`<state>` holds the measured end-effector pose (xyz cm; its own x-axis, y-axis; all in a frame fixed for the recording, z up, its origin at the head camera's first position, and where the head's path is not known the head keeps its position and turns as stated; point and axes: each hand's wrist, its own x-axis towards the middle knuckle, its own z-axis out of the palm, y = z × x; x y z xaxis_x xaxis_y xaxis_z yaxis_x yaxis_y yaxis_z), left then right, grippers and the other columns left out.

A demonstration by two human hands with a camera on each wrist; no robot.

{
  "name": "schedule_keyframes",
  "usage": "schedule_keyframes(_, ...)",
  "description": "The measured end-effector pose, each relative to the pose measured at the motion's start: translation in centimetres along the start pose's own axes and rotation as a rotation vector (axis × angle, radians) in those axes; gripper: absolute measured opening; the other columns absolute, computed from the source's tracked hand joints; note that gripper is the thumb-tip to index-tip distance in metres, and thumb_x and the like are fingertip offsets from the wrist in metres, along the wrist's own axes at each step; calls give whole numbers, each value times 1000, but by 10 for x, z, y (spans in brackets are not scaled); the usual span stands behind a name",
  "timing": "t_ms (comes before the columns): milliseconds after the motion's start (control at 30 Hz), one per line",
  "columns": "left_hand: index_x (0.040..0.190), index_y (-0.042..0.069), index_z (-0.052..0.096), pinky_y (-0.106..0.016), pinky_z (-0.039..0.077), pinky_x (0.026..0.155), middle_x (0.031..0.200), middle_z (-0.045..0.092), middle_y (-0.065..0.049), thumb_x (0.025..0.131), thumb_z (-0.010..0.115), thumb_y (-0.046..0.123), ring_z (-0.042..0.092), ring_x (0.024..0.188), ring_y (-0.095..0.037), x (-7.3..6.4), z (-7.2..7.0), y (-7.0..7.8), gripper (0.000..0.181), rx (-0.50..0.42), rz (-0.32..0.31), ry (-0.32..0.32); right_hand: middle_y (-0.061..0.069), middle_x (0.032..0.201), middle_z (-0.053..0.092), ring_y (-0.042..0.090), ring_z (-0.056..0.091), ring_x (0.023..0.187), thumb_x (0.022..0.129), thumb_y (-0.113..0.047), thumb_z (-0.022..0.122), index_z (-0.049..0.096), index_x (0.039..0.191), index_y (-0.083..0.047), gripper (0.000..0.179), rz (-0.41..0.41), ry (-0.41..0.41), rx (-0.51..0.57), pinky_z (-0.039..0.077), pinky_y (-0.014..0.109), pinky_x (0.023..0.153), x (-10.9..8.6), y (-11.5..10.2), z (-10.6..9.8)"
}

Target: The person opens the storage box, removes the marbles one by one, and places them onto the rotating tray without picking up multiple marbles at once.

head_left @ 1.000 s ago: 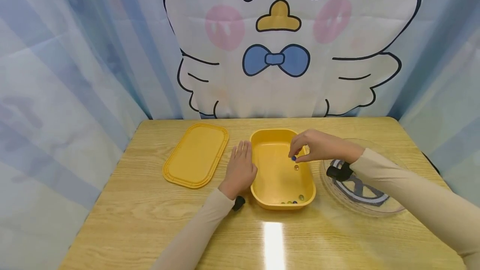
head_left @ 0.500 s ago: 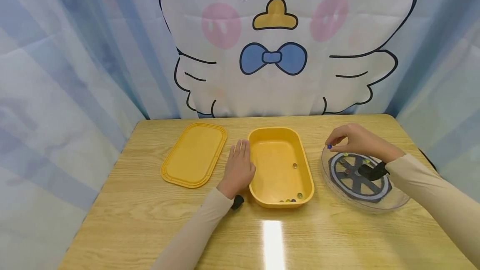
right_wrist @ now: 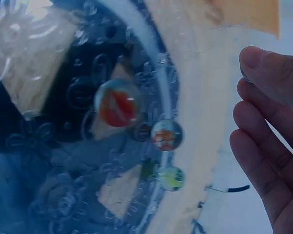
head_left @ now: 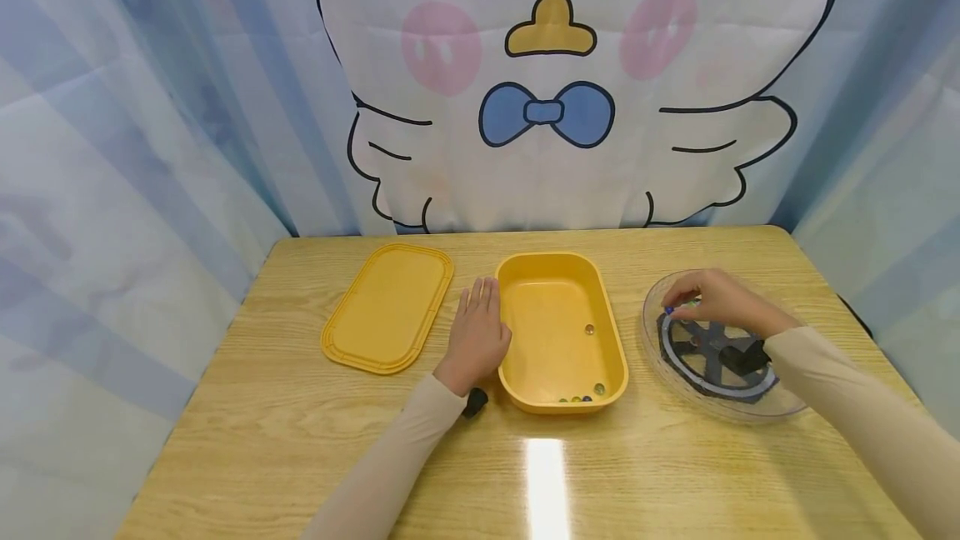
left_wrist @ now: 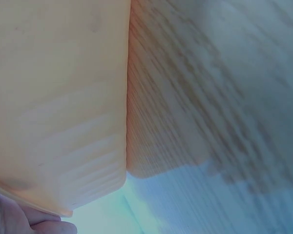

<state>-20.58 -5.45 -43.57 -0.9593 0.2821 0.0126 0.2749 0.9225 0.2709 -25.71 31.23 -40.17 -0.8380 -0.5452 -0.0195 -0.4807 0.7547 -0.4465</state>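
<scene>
In the head view my right hand point(head_left: 712, 300) pinches a dark blue marble point(head_left: 669, 310) between thumb and fingertips, over the left part of a clear round bowl point(head_left: 651, 363). In the right wrist view the fingers mostly hide this marble. Through the patterned bowl a dark spoked wheel design point(head_left: 707, 343) shows; two orange-red marbles point(right_wrist: 118, 108) and a yellow-green marble point(right_wrist: 171, 178) lie there. My left hand point(head_left: 477, 338) lies with straight fingers along the left side of a yellow tub point(head_left: 543, 348). Several marbles point(head_left: 599, 389) sit on the tub's floor, mostly at its near end.
Left of the tub, a flat yellow lid point(head_left: 387, 309) lies on the wooden table point(head_left: 247, 415). Behind the table's far edge hangs a curtain point(head_left: 551, 182) with a cartoon bird on it. The bowl stands a short way right of the tub.
My right hand has carried the blue marble from above the tub rightward to the bowl, then lower over it. The left hand has stayed by the tub.
</scene>
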Motion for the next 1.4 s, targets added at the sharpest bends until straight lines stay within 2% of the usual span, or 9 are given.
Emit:
schedule_keyframes(333,150,-1,12,-42,8,120,157,17,-16,98,36,22,10,147,-28,1,0,0,61,-1,-5,-3,4,87,72,18,67,77,74,-5,75,75,87,-8,13,-33,-48,-7,56,29,68,8,8,12)
schedule_keyframes(933,149,-2,13,-43,8,120,156,18,-17,98,36,21,12,147,-29,1,-1,-1,61,-16,7,1,5,86,72,18,67,77,75,-3,74,74,87,-7,12,-8,-107,-20,57,31,69,13,8,19)
schedule_keyframes(1400,149,-2,13,-43,9,120,156,19,-17,98,37,21,12,147,-30,2,1,-2,61,-6,16,12,3,87,71,17,67,77,75,-3,74,74,87,-9,13,-16,-113,-49,56,31,69,14,9,19)
